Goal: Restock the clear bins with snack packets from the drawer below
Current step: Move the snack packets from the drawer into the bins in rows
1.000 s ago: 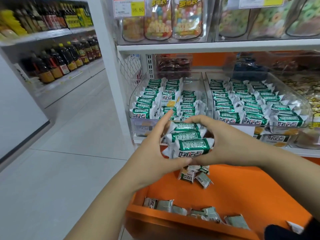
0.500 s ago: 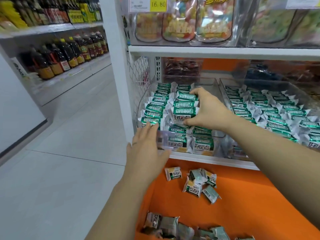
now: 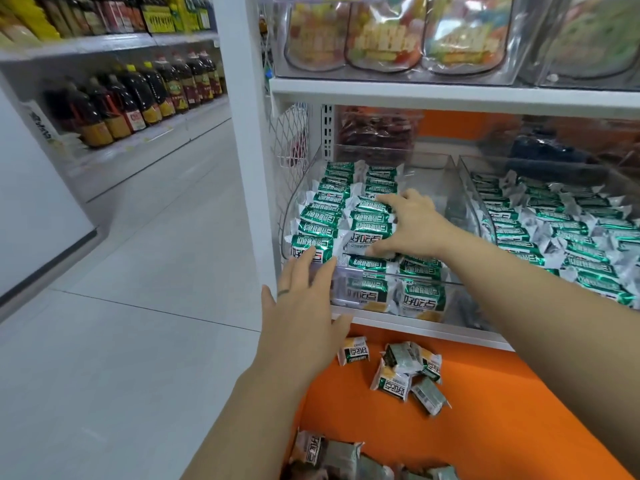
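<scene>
Orange drawer [image 3: 485, 410], lower right of the frame, pulled out under the white shelf [image 3: 415, 323]: holds loose snack packets, small pillow-shaped wrappers in white and silver with a green band and white lettering; one heap [image 3: 332, 455] at the bottom edge, a smaller scatter [image 3: 405, 372] further in, several lying face down. Left hand [image 3: 304, 313], centre of the frame: fingers straight and spread, holding nothing, fingertips touching the front left corner of the left clear bin [image 3: 429, 174] and its nearest packet. Right hand [image 3: 412, 226], above and right of it, inside the same bin: fingers splayed wide over the middle row of packets, index tip on a far one, thumb against the nearest; whether it lifts them cannot be told. Left bin contents: stocked packets [image 3: 329, 209] in two overlapping rows along the left side, more lying low at the front, the rear right part bare. Right clear bin [image 3: 465, 181], just beside it: same packets [image 3: 561, 230], several rows, nearly full. Top of the frame, the shelf above: clear bins of bagged coloured sweets [image 3: 381, 36]. Upper left of the frame, across the grey floor [image 3: 138, 271]: shelves of dark bottles [image 3: 131, 98].
</scene>
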Motion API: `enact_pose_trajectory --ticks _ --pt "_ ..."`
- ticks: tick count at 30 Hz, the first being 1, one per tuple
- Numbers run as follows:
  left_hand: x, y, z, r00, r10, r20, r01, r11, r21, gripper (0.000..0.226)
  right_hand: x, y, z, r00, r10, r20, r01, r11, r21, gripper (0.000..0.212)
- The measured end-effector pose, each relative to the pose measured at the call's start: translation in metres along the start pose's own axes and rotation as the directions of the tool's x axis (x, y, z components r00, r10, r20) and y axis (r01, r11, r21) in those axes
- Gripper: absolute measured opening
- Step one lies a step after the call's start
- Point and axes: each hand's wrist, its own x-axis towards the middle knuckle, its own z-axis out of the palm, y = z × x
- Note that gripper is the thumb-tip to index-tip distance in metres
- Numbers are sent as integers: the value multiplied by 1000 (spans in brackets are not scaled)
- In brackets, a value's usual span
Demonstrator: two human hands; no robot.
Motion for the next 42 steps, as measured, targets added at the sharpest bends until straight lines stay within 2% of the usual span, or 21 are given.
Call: enact_pose_trajectory --ticks 3,5,6,9,22,25,28,32,38,40,42 --pt "0 -2 2 1000 4 2 -4 1000 8 73 -11 -10 5 982 -139 -130 104 964 -245 90" --pt "0 -3 3 1000 3 3 -3 1000 16 73 -13 -12 16 970 -234 -68 192 904 -381 74" --pt "0 -3 3 1000 2 6 -2 1000 16 74 -13 -13 21 973 -228 -23 199 888 -415 69" --pt "-2 -3 4 1000 7 17 -7 1000 26 75 -8 -14 21 985 -157 63 169 881 -441 61" --pt "-5 -6 3 998 3 57 -4 1000 6 77 -2 -9 13 970 -158 183 229 847 -481 57" --pt "-5 -6 2 998 11 60 -10 1000 -3 76 -2 -21 2 975 -179 133 219 884 -412 60" --pt "-3 -7 3 999 22 47 -21 1000 -15 74 -10 -49 7 957 -277 86 290 901 -323 60" --pt "-3 -8 5 999 32 35 -31 999 -17 75 -9 -68 27 932 -304 195 345 910 -229 58" --pt "-1 -9 6 998 17 54 -18 1000 6 72 1 -59 25 894 -355 274 399 908 -128 52" --pt "-1 -6 4 998 10 57 -10 1000 10 72 -2 -56 25 895 -384 226 406 911 -63 62" --pt "-1 -5 3 998 12 59 -13 1000 25 71 -12 -48 21 919 -390 53 390 921 20 68"
